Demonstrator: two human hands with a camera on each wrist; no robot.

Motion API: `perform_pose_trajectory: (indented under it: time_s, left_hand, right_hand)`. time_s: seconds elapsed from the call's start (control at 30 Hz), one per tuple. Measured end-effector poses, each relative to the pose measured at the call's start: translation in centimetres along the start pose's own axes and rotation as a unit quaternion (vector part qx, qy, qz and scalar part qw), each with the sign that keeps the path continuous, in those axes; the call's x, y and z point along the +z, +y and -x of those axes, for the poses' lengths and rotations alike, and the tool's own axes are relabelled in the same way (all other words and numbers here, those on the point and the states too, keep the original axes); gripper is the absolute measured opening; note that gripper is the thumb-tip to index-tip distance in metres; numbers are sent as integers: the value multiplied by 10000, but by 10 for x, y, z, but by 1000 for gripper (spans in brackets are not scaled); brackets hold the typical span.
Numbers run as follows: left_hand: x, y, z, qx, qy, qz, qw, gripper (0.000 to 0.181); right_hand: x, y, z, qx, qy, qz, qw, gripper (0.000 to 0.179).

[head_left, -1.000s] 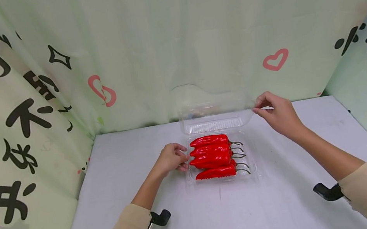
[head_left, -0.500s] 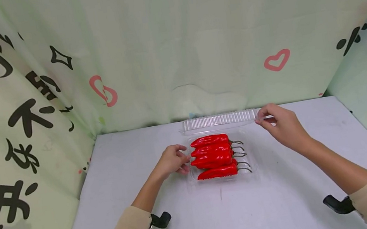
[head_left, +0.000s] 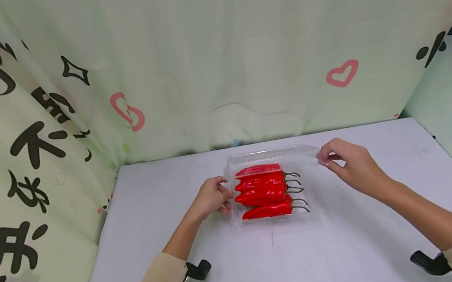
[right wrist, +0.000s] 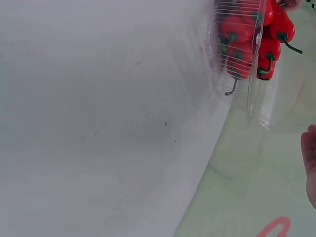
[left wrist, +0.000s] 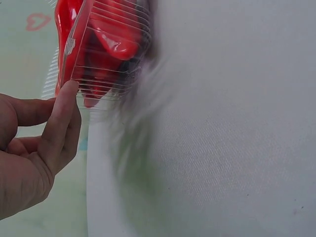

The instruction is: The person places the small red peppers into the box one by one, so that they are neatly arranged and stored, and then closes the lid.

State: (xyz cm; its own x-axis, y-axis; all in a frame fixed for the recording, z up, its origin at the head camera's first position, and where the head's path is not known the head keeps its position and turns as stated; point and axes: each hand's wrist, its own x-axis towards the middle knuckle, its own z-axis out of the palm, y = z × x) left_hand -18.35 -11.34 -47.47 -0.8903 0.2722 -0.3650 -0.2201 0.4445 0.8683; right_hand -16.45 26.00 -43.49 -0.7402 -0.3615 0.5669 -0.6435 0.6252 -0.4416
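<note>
A clear plastic box (left wrist: 106,89) with ribbed walls sits on the table, several glossy red chili peppers (head_left: 260,197) lying side by side in it, their stems to the right. The clear hinged lid (head_left: 271,154) leans forward over the back of the box and overlaps the rearmost pepper in the head view. At the lid's right corner, my right hand (head_left: 348,162) pinches the edge between thumb and fingers. My left hand (head_left: 208,199) is at the box's left side; in the left wrist view its straight index fingertip touches the rim and the thumb stands behind it.
The box rests on a white table (head_left: 354,248), toward its back edge. A pale green printed curtain (head_left: 182,79) hangs close behind the table and along its sides. Black wrist mounts (head_left: 198,270) stick out from both beige sleeves.
The lid has swung from standing nearly upright behind the box to forward and down over the rear pepper. My right hand moved with its corner, lower and nearer. The left hand stayed put.
</note>
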Motion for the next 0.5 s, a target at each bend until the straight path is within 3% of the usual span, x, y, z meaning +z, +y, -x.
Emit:
perform_pose_trajectory:
  time_s: [0.5]
  left_hand:
    - [5,-2,-1,-82,354,-7,9993,58]
  right_hand:
    - [3,-4,14,-236,-218,-68,9995,48]
